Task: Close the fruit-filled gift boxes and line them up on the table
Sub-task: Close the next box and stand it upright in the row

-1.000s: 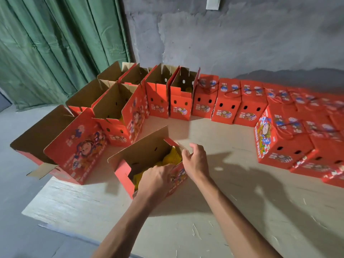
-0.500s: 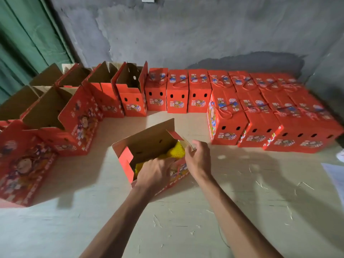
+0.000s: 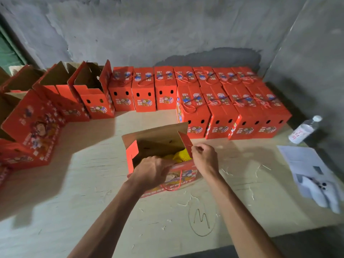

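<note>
- Right now an open red gift box (image 3: pixel 160 155) stands near the middle of the pale table (image 3: pixel 93 211), its tall back flap upright and brown on the inside.
- Yellow fruit in netting (image 3: pixel 181 157) shows inside the box, toward its right end.
- The left hand (image 3: pixel 151 172) rests over the near rim of the box with its fingers curled onto the front flap, gripping it.
- The right hand (image 3: pixel 204 159) sits at the right end of the box, thumb and forefinger pinching the edge of the small red side flap (image 3: pixel 186 144).
- A red cord handle (image 3: pixel 176 185) hangs down the printed front of the box.
- Closed boxes (image 3: pixel 223 101) stand in two rows along the grey wall (image 3: pixel 167 34), the back row touching the wall and a shorter front row on the right.
- More open boxes (image 3: pixel 89 90) with raised flaps line up to the left, curving toward the near left edge.
- A water bottle (image 3: pixel 304 130) lies tilted at the far right, near a sheet of paper (image 3: pixel 301 161) and a white cloth-like item (image 3: pixel 323 192) that I cannot make out clearly.
</note>
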Motion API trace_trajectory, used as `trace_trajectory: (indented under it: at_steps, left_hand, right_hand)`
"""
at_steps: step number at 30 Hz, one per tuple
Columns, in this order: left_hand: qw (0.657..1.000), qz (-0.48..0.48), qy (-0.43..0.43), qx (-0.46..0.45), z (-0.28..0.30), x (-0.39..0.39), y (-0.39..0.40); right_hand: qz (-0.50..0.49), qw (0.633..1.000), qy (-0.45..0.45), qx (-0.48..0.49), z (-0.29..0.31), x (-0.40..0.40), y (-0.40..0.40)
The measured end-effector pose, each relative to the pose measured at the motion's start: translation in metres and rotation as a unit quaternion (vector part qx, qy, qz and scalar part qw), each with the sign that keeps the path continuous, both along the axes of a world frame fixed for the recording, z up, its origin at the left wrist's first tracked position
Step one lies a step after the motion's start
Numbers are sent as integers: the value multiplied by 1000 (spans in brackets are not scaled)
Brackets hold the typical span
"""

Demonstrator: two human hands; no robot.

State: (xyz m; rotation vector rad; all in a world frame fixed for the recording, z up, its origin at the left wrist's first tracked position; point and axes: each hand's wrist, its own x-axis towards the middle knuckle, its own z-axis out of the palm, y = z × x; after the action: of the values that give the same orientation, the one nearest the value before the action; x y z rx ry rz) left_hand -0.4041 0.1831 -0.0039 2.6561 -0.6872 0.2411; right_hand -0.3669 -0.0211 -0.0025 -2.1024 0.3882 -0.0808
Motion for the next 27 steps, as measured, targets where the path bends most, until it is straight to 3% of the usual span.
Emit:
trace_trajectory:
  at_steps: [5,11,15,19,23,27]
  left_hand:
    - [998,-29,45,-29,4,6,4]
    - [988,-46,137,-51,14,18,6]
    - [989,-26,105,-100,25,22,21]
    - [974,42,64,-213,20,22,56]
    - [910,87,140,-381,3,21,77]
    - [801,149,173,-554,-23,20,84]
  right_hand:
    - [93,990,91,-55,3,13,-12]
    - [127,982,137,-29,5,39,-21]
    - [149,973,174,-25,5,52,-22]
    - [179,949,257,-22,3,65,-20]
    - [227,916,327,-54,12,84,-22]
    - [286,879,381,-3,15,97,-26]
